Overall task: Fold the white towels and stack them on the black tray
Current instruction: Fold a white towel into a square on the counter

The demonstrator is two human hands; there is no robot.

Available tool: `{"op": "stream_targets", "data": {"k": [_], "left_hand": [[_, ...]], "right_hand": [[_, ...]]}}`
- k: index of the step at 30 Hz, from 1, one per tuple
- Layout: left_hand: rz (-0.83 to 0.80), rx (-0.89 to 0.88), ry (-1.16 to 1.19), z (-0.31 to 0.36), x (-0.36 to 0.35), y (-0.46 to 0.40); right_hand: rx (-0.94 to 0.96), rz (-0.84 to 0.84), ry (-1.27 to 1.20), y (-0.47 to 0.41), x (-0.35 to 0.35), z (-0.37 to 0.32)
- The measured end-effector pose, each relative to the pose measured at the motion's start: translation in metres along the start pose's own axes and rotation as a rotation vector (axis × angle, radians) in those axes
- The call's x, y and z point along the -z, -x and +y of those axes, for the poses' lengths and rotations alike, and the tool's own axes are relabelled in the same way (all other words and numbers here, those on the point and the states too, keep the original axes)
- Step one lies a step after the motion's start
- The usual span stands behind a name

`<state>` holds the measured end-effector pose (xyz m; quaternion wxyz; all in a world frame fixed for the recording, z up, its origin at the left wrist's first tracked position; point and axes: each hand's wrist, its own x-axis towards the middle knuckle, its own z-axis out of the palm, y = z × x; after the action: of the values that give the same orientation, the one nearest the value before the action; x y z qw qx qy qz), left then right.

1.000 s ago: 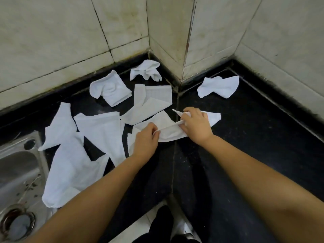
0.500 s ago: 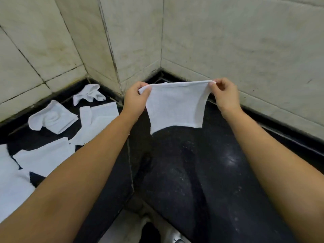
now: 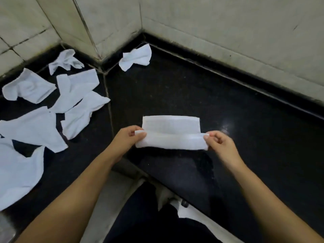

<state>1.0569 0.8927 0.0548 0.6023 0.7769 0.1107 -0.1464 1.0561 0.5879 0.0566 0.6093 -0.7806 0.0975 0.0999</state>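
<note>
Both hands pinch a white towel (image 3: pixel 171 135) by its near corners, left hand (image 3: pixel 128 139) and right hand (image 3: pixel 219 144), its far half lying flat on the glossy black counter (image 3: pixel 192 88) (a soft rectangle). Crumpled towels (image 3: pixel 73 100) lie left.

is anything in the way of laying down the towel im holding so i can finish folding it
Nothing visible. The left hand and right hand pinch the ends of the half-folded towel over bare black counter. The crumpled towel sits apart near the corner. No tray shows in view.
</note>
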Motion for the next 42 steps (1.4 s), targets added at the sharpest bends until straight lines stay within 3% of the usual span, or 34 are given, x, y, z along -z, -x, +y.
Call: {"op": "stream_targets", "data": {"k": [5, 11, 17, 20, 23, 28, 31, 34, 38, 42], "left_hand": [[-0.016, 0.064, -0.136, -0.028, -0.006, 0.003], [0.176, -0.048, -0.370, -0.008, -0.013, -0.050], [0.278, -0.128, -0.735, -0.018, -0.028, -0.086], [0.335, -0.163, -0.756, -0.028, -0.027, -0.079], [0.396, -0.170, -0.716, -0.036, -0.025, -0.059], [0.367, -0.087, -0.892, -0.055, -0.024, -0.030], [0.372, -0.090, -0.990, -0.058, -0.023, -0.026], [0.333, -0.050, -0.926, -0.056, -0.025, -0.027], [0.298, -0.048, -0.789, -0.040, -0.024, -0.030], [0.241, -0.077, -0.256, 0.011, -0.016, -0.048]], "right_hand": [[-0.108, -0.032, 0.073, 0.002, -0.009, 0.025], [-0.087, 0.215, 0.296, -0.054, -0.026, 0.004], [-0.134, 0.336, 0.632, -0.075, -0.043, 0.015], [-0.042, 0.352, 0.699, -0.074, -0.053, 0.010], [0.086, 0.214, 0.778, -0.080, -0.074, -0.013], [0.295, -0.268, 0.969, -0.097, -0.149, -0.031], [0.300, -0.300, 1.102, -0.109, -0.171, -0.035], [0.249, -0.383, 1.150, -0.116, -0.171, -0.043], [0.120, -0.450, 0.739, -0.108, -0.146, -0.062], [0.167, -0.319, 0.456, -0.107, -0.100, -0.092]]}}
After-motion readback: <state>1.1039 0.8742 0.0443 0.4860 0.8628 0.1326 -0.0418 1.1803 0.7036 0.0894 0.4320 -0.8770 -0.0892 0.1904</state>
